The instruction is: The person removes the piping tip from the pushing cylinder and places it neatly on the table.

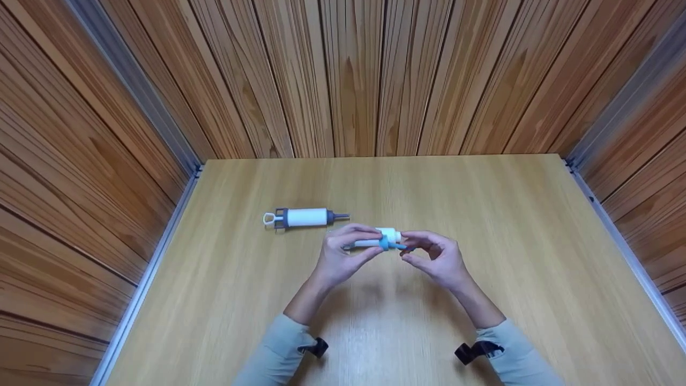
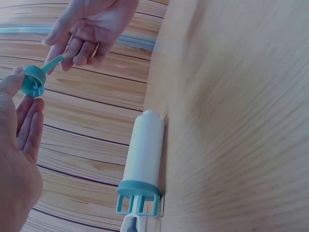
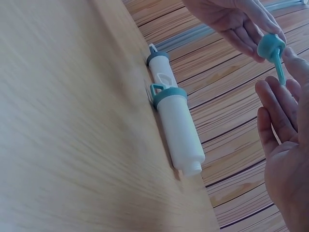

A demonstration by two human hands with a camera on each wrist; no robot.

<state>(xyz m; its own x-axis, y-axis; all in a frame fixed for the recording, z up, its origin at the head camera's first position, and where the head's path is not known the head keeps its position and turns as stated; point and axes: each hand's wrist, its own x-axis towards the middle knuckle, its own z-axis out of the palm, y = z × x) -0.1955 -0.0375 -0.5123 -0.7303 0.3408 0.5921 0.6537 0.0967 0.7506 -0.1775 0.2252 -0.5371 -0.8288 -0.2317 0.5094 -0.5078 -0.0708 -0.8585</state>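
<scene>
Sleeves (image 1: 276, 351) are framing lt. wood bench (image 1: 214, 300), plank walls (image 1: 353, 80) rising behind.
L hand (image 1: 343, 254) is pinching teal cap (image 3: 268, 47) w/ thin spout (image 3: 279, 68) above white cylinder (image 3: 179, 130); R hand (image 1: 442, 260) is hovering nr. spout, fingers loose.

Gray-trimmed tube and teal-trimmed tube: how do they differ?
Trim: the gray-trimmed tube has dark gray, the teal-trimmed tube teal.
Tip: the gray-trimmed tube has its nozzle on; the teal-trimmed tube shows a bare white neck, while the left hand pinches a teal nozzle cap.
Both are white-bodied and lie on the table.
</scene>
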